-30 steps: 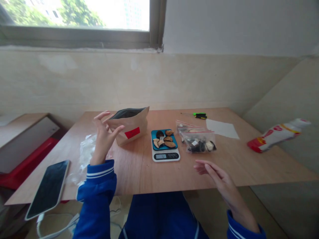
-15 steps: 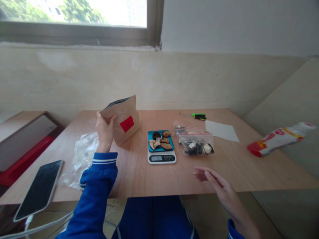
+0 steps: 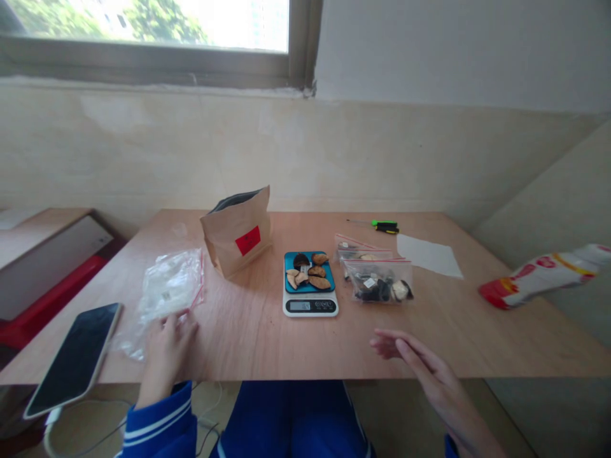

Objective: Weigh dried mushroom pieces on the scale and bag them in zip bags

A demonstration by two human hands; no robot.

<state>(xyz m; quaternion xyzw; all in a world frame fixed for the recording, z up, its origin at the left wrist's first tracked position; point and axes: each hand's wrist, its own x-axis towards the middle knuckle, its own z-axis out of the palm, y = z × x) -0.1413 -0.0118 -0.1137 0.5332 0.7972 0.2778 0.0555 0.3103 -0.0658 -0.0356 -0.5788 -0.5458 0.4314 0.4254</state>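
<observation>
Left hand (image 3: 167, 343) flat, fingers apart, touching empty clear bags (image 3: 169, 289) at the bench (image 3: 248, 337) edge. Right hand (image 3: 420, 369) open, holding nothing. Farther back: scale (image 3: 310, 305), filled bags (image 3: 379, 280), standing paper pouch (image 3: 237, 232).

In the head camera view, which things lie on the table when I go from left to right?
phone → empty clear bags → brown paper bag → scale → filled zip bags → white paper → red-and-white packet
</observation>
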